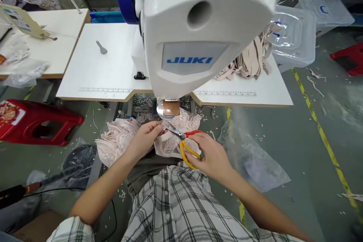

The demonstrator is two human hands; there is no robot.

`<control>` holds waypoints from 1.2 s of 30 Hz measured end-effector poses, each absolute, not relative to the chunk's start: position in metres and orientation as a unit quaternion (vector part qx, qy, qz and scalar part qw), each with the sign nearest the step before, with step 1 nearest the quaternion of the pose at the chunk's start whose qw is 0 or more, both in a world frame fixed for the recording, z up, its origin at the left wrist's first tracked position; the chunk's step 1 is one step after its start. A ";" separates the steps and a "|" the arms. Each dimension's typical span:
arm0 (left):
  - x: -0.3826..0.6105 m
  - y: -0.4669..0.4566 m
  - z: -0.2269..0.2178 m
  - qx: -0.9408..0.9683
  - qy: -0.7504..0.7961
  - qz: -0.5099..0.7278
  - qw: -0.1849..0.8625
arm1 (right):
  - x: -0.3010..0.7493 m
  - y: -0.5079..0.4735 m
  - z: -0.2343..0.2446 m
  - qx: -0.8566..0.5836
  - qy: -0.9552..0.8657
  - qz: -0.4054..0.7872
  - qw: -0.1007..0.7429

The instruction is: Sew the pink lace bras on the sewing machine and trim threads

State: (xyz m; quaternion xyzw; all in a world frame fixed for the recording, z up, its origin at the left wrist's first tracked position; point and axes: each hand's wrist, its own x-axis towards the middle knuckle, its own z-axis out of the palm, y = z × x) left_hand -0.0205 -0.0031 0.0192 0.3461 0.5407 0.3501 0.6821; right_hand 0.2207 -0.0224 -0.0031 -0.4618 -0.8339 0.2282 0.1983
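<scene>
My right hand (211, 155) grips scissors (181, 135) with one red and one yellow handle loop. The blades point left, their tips close to my left fingertips. With my left hand (146, 138) I pinch the edge of a pale pink lace bra (166, 146); the exact bit between the fingers is hidden. The bra lies over my lap below the sewing machine head (195, 19), just under its metal end (168, 109). Left of it, partly behind my left forearm, more pale pink lace pieces (116, 138) are heaped.
The white sewing table (104, 72) has a cut-out at my front. A bundle of beige strips (251, 58) lies on its right side, a small grey tool (101, 47) on its left. Red stools (36, 123), clear plastic boxes (295, 38) and a plastic bag (255, 159) stand or lie around.
</scene>
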 end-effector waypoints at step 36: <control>-0.036 0.006 0.028 0.503 0.627 0.293 0.517 | 0.203 -0.008 -0.023 -0.498 -0.721 0.423 0.231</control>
